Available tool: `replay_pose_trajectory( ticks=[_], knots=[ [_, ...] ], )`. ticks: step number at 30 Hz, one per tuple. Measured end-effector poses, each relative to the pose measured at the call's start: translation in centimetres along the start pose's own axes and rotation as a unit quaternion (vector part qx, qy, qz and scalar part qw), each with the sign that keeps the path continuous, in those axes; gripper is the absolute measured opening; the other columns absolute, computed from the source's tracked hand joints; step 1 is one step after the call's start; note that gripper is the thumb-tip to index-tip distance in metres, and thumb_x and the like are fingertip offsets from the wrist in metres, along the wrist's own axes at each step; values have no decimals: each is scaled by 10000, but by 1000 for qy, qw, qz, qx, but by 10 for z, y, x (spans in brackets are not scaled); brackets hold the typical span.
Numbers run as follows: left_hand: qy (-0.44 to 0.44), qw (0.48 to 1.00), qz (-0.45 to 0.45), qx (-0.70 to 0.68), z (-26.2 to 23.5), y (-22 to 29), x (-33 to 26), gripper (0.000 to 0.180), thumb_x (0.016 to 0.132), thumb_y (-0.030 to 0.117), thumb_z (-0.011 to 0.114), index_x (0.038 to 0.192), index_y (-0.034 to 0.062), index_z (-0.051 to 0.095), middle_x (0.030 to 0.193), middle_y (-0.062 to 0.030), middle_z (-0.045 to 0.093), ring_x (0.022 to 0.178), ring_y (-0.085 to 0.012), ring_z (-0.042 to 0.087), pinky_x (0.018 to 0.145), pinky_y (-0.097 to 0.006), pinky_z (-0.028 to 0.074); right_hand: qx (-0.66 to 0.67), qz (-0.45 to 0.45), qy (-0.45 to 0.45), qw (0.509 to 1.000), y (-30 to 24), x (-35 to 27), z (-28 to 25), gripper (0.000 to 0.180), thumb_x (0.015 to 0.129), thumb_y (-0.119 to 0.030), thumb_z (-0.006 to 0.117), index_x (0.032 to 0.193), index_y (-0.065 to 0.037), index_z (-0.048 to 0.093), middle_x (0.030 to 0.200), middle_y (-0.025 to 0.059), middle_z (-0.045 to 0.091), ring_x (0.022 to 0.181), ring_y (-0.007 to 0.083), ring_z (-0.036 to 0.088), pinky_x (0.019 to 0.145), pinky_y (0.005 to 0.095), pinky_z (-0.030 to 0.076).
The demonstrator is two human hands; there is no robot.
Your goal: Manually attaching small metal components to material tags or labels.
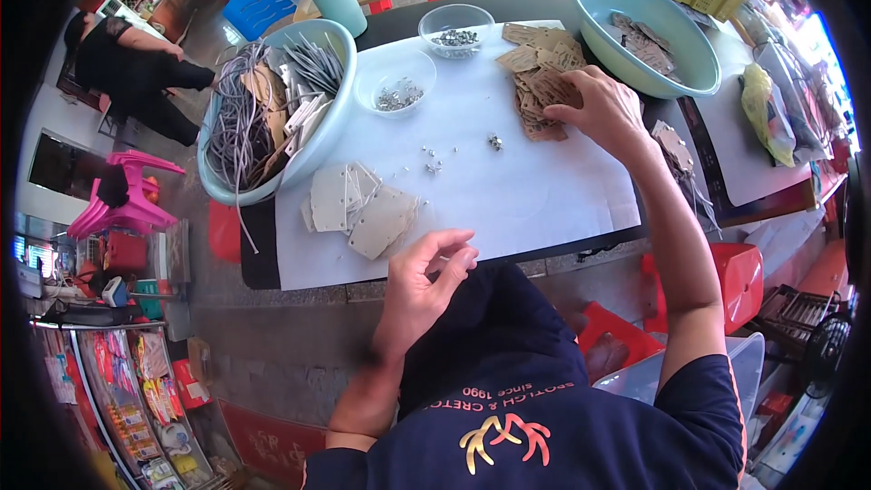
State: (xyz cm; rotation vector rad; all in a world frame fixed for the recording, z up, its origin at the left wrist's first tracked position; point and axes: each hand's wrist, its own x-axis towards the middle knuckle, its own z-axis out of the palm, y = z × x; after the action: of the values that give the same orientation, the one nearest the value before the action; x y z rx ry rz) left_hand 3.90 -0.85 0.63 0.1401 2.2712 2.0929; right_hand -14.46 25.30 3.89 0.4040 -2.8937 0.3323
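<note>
In the head view, nearest the camera, a dark blue shirt fills the lower edge, and from it both forearms rise toward the desk, which is covered with white sheet.

The left hand is held just short of the desk's near edge, thumb and fingertips pinched narrowly together; whether a small part is caught between them cannot be told. The right hand is stretched far out and laid on a heap of brown cardboard tags, its fingers curled over the top pieces, which are touched rather than clearly lifted.

The step in hand is judged to be the picking of one tag from the heap. A single piece would need to be separated from the overlapping ones without the rest being dragged along.

The tags are seen as flat, thin, brown pieces with cut slots, loosely piled. Beside them lie a stack of grey tags, scattered small metal fittings, two clear bowls of such fittings, a pale blue basin and a second basin with cords.
</note>
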Motion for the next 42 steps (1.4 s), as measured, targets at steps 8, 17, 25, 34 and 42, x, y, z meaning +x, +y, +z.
replay_pose_trajectory(
  ticks=[8, 17, 25, 34, 42],
  knots=[
    [5, 1000, -3, 18, -3, -1, -3, 210, 932, 67, 595, 1115, -34, 618, 906, -104, 681, 807, -132, 662, 699, -247, 542, 43, -22, 112, 993, 2, -2, 9, 375, 777, -245, 740, 1073, -38, 639, 1009, 117, 642, 944, 307, 634, 820, 405, 492],
    [5, 1000, -6, -28, -2, 2, 0, 217, 948, 84, 575, 1123, -39, 610, 920, -114, 674, 812, -140, 659, 695, -249, 538, 569, 127, -80, 808, -21, -22, -17, 162, 867, -186, 699, 960, -57, 669, 749, -55, 599, 597, 7, 445, 508, 164, 311],
    [58, 983, 5, -172, 3, 3, -9, 365, 964, 115, 557, 1284, -30, 457, 958, -122, 647, 809, -171, 655, 667, -270, 543, 672, 103, -271, 681, -95, -72, -1, 155, 891, -159, 667, 952, -18, 645, 726, -26, 570, 562, 27, 453, 483, 186, 354],
    [94, 976, -65, -187, -23, -16, -65, 251, 974, 98, 505, 1175, -53, 516, 923, -145, 658, 705, -173, 660, 609, -267, 546, 535, -8, -340, 773, -137, -62, 22, 147, 916, -169, 649, 968, -32, 644, 777, -21, 618, 595, 41, 504, 526, 202, 416],
    [116, 978, -81, -156, -37, -21, -74, 239, 969, 96, 516, 1154, -54, 528, 917, -141, 657, 716, -182, 660, 611, -276, 540, 271, -396, 41, 876, -212, -17, 71, 236, 820, -195, 676, 1040, -109, 677, 1022, 55, 643, 1040, 245, 566, 905, 404, 452]
  ],
)
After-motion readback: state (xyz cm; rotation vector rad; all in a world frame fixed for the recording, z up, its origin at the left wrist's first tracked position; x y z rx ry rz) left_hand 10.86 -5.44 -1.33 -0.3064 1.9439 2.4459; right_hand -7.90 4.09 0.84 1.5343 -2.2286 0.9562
